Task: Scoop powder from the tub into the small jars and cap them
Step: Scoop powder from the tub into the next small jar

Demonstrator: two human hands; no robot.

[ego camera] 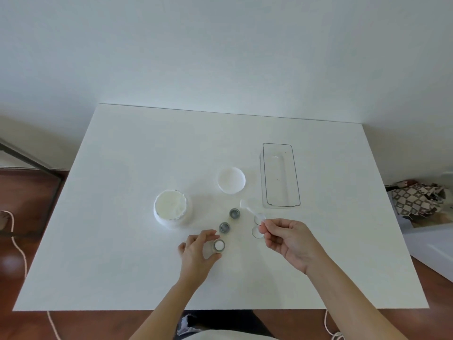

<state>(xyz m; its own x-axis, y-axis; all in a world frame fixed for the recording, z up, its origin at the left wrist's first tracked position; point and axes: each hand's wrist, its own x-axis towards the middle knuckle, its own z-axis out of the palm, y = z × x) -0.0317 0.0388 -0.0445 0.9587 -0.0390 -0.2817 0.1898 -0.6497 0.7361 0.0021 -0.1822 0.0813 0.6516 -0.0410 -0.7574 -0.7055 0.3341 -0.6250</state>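
A white rectangular table (122,241) carries everything. A round white plastic tub of powder (171,207) sits left of centre, its round white lid (231,180) farther right. A clear rectangular plastic bin (279,175) stands far right. Two small grey metal caps (234,213) (224,227) lie near the middle, with two small clear glass jars (258,220) (257,232) to their right.
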